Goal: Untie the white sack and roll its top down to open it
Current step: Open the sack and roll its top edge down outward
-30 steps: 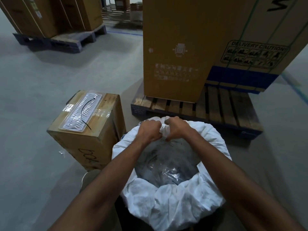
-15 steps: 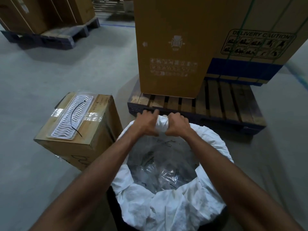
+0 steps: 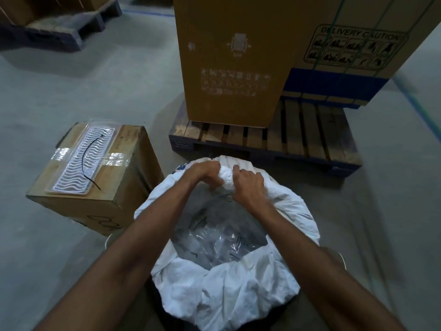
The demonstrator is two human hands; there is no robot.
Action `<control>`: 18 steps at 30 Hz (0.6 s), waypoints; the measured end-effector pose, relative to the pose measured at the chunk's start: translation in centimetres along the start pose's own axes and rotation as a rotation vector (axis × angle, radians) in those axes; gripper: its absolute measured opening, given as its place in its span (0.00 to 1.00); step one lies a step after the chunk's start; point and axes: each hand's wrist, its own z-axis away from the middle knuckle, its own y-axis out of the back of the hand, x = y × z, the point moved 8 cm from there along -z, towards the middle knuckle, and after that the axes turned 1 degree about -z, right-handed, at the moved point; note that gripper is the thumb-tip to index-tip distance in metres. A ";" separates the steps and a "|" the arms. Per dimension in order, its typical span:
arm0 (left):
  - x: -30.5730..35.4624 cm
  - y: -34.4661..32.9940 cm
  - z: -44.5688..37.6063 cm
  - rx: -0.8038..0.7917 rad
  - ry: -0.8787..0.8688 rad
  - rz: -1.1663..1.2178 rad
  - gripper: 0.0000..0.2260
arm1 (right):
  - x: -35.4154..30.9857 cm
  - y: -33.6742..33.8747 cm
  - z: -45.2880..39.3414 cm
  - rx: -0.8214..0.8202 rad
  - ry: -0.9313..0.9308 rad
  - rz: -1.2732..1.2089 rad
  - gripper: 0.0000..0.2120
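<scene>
1. white sack [image 3: 229, 290] upright on the floor at the bottom centre of view, mouth already wide open, no tie visible anywhere on it; untying judged done.
2. top rolled down into a thick cuff around most of the mouth, bulky at the near edge, thinner along the right side.
3. left hand [image 3: 205, 172] and right hand [image 3: 248, 187] close together at the far rim, fingers of both curled into a bunched fold of white cloth, gripping it firmly.
4. clear plastic liner [image 3: 219, 237] visible inside the opening, dark thin pieces showing through; contents too blurred to identify.
5. remaining, by judgement: turning that far bunch down to match the rest of the cuff, then evening the roll; task looks close to finished.
6. small cardboard box [image 3: 95, 177] just beside the sack on the left, a clear ridged plastic tray [image 3: 83, 161] lying on top with a black curved strand across it.
7. wooden pallet [image 3: 298, 137] right behind the sack, carrying a tall cardboard carton [image 3: 233, 58] strapped with green bands.
8. little room between far rim and pallet edge; likely tight for knuckles when pushing the fold outward and down.
9. another pallet [image 3: 59, 29] with boxes well apart at the top left, out of the way.
</scene>
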 end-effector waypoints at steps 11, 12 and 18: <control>4.1 -0.5 2.0 0.528 -0.331 -0.333 0.33 | 0.4 0.6 -1.9 -0.551 -0.096 -0.359 0.25; 4.2 -0.4 1.7 0.502 -0.296 -0.323 0.27 | 0.5 0.4 -1.8 -0.498 -0.079 -0.352 0.22; 3.2 0.9 -0.3 0.172 -0.058 -0.091 0.21 | 3.0 0.5 0.8 0.006 -0.096 0.024 0.43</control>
